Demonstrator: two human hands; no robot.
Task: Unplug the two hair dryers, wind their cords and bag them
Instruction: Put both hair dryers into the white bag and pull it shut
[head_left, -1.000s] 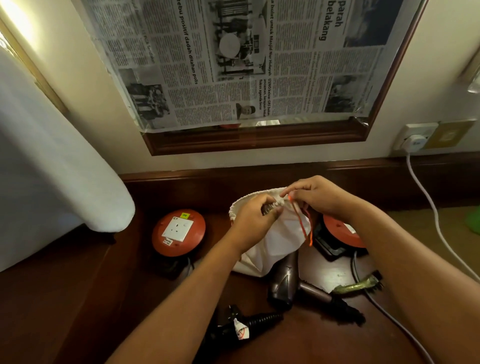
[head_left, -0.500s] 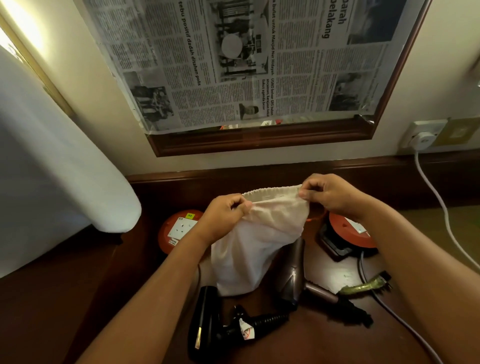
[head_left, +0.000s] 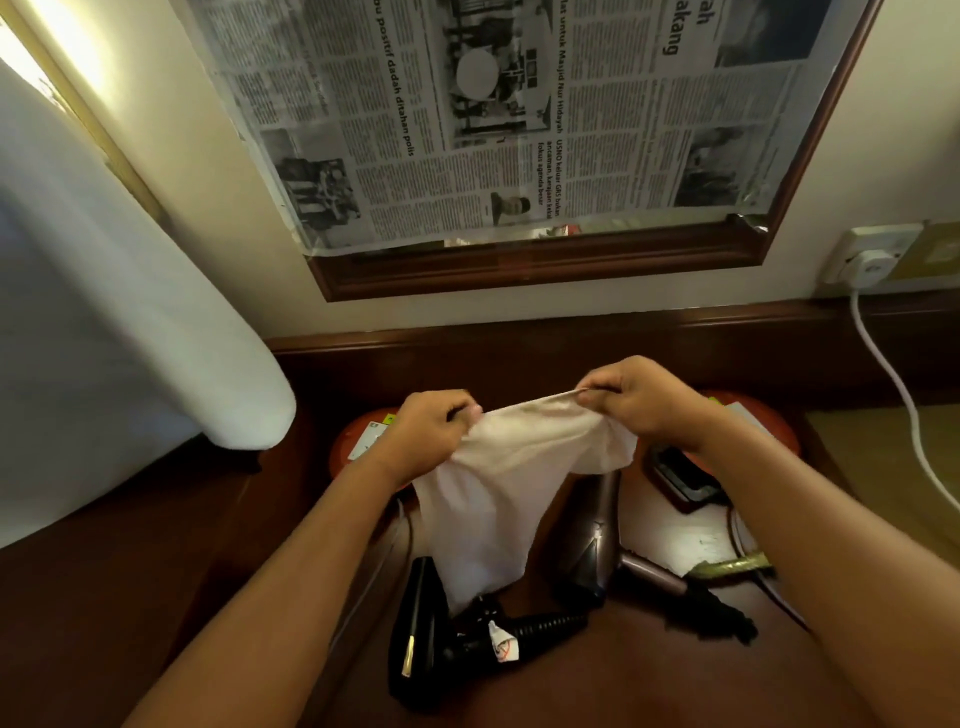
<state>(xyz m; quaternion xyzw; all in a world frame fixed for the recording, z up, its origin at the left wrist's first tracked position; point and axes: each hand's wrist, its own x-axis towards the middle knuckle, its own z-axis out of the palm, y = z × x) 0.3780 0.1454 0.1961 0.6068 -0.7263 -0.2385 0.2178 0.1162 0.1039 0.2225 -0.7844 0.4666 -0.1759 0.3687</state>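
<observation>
A white cloth bag (head_left: 498, 499) hangs above the dark wooden desk, its mouth stretched wide between my hands. My left hand (head_left: 434, 431) pinches the left side of the rim and my right hand (head_left: 636, 397) pinches the right side. Below the bag lies a black hair dryer (head_left: 421, 623) with a coiled black cord and a white tag. To its right lies a grey-brown hair dryer (head_left: 597, 551) with its handle pointing right.
Two round orange extension reels sit behind my hands, one at the left (head_left: 363, 441) and one at the right (head_left: 753, 421). A white plug (head_left: 878, 260) sits in the wall socket, its cable trailing down the right. A white padded board (head_left: 130, 338) juts in from the left.
My hands have pulled apart and stretched the bag's gathered mouth wide open. The bag has unfolded and hangs lower, and the orange drawstring is no longer in sight.
</observation>
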